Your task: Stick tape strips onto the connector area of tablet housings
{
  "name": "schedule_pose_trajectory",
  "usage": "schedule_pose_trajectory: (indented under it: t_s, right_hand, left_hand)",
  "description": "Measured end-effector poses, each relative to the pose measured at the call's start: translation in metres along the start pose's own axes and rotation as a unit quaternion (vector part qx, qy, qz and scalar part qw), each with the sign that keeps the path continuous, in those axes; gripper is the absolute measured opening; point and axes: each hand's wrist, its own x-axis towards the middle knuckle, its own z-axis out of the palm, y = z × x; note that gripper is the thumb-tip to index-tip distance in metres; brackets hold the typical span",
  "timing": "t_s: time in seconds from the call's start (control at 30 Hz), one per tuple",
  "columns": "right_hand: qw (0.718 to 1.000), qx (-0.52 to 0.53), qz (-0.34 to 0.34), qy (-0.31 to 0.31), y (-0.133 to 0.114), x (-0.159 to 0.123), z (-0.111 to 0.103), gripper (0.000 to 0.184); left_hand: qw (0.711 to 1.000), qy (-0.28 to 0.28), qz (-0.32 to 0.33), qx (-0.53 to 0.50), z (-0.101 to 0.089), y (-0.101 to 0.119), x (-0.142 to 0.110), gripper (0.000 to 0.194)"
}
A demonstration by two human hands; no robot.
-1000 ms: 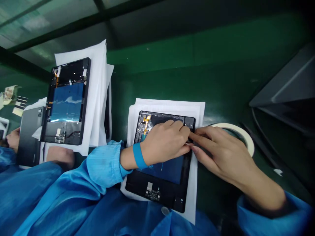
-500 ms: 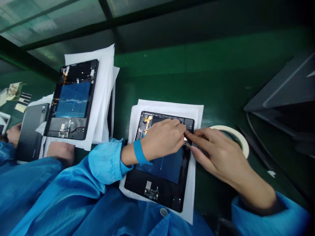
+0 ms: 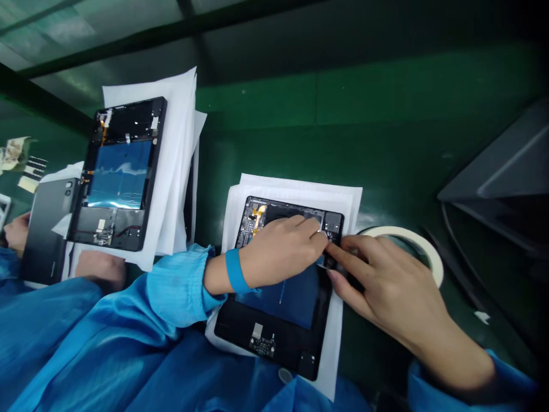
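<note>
An opened tablet (image 3: 283, 320) with a blue battery and bare circuit parts lies on white foam sheets (image 3: 343, 194) on the green bench. My left hand (image 3: 283, 249), with a blue wrist strap, rests on the tablet's upper half, its fingers pressed together near the right edge. My right hand (image 3: 386, 286) meets it there, fingertips pinched at the same spot on the tablet's rim. What the fingertips hold is too small to make out. A roll of white tape (image 3: 422, 243) lies just behind my right hand.
A second opened tablet (image 3: 120, 171) lies on a stack of white sheets (image 3: 171, 143) at the left. Beside it a co-worker's hands (image 3: 100, 269) hold a dark tablet back cover (image 3: 47, 234). A dark grey tray (image 3: 501, 166) stands at the right.
My fingertips have shifted slightly along the tablet's right rim and stay pinched together. The view has swayed a little. The co-worker's cover has moved slightly.
</note>
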Motion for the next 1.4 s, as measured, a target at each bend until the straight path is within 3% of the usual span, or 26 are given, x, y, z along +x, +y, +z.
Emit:
schedule_pose_trajectory:
  t_s: [0.17,0.37,0.5,0.63,1.4]
  right_hand:
    - [0.999,-0.031,-0.01,-0.005,-0.006,0.002,-0.001,0.033]
    - [0.998,-0.044,-0.026,0.026,-0.009,0.004,-0.001,0.032]
    - [0.996,-0.036,0.027,0.076,-0.013,0.008,0.0,0.025]
    - [0.988,-0.096,0.063,0.103,-0.015,0.013,0.004,0.019]
    - [0.991,-0.088,0.066,0.081,-0.003,0.015,0.013,0.012]
  left_hand:
    - [0.995,0.01,0.046,0.086,-0.008,0.01,-0.01,0.024]
    - [0.991,0.012,0.051,0.121,-0.009,0.014,-0.018,0.03]
    - [0.992,-0.011,0.052,0.113,-0.009,0.013,-0.019,0.032]
    - [0.993,-0.021,0.044,0.106,-0.011,0.012,-0.017,0.034]
    - [0.992,-0.026,0.051,0.117,-0.012,0.008,-0.013,0.035]
